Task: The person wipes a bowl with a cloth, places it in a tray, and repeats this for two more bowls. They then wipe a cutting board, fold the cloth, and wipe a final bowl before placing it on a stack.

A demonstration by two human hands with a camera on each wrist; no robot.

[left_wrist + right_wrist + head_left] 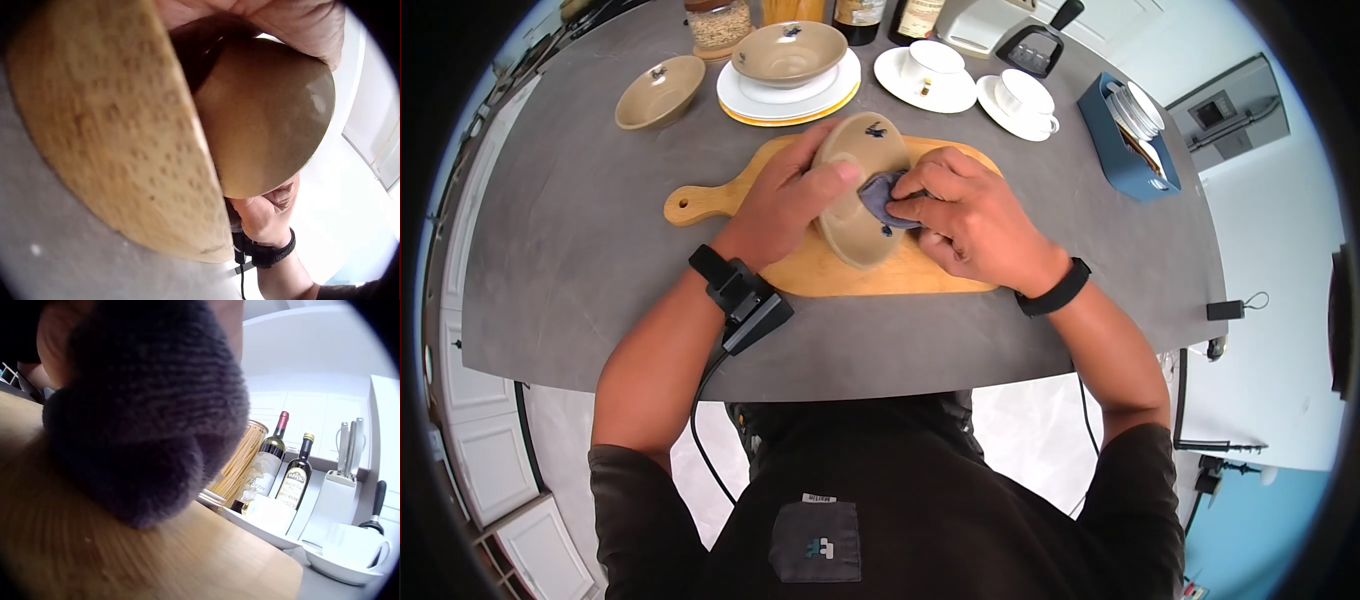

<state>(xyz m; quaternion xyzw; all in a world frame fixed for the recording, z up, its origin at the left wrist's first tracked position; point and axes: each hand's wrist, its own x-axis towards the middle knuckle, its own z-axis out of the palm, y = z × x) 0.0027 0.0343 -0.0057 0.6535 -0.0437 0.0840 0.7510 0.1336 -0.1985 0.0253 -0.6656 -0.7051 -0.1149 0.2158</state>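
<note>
My left hand [785, 195] grips a tan bowl [862, 235] by its side, thumb over the inner wall, holding it tilted above the wooden cutting board [960, 268]. Small dark blue motifs mark the bowl's inside. With bent fingers my right hand [980, 215] pinches a grey-purple cloth [882, 198] against the bowl's inner surface. In the left wrist view the bowl's smooth underside [262, 119] shows beside the board's edge [125, 137]. Bunched cloth [150, 412] fills much of the right wrist view and hides most of the right fingers.
Behind the board stand another tan bowl [662, 95], a bowl [790, 52] on stacked white plates [740, 98], and two white cups [930, 62] on saucers. A blue bin [1115, 160] holding dishes sits at the right. Bottles [917, 20] and a grain jar [718, 25] line the back.
</note>
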